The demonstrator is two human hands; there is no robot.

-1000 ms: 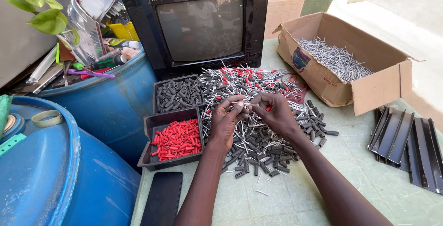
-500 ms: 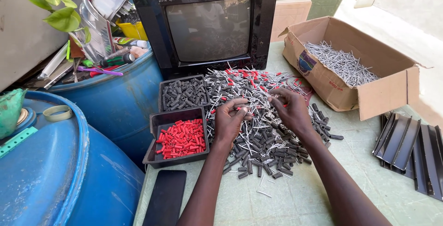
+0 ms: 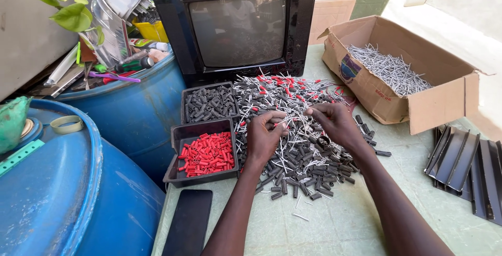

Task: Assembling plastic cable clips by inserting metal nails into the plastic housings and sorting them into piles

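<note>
A big pile of small black and red sleeves mixed with thin white wires lies on the green table in front of an old black television. My left hand and my right hand rest on top of the pile, fingertips almost meeting, pinching a thin wire piece between them. Left of the pile stand two black trays: the near tray holds red sleeves, the far tray holds black sleeves.
An open cardboard box with several white wires sits at the right. Black metal strips lie at the far right. A dark phone lies near the table's front. Blue barrels stand at the left, cluttered with tools.
The camera view has shifted slightly. Both hands stay on the pile, fingers working at small pieces, with my right hand's fingertips now closer to the left hand's.
</note>
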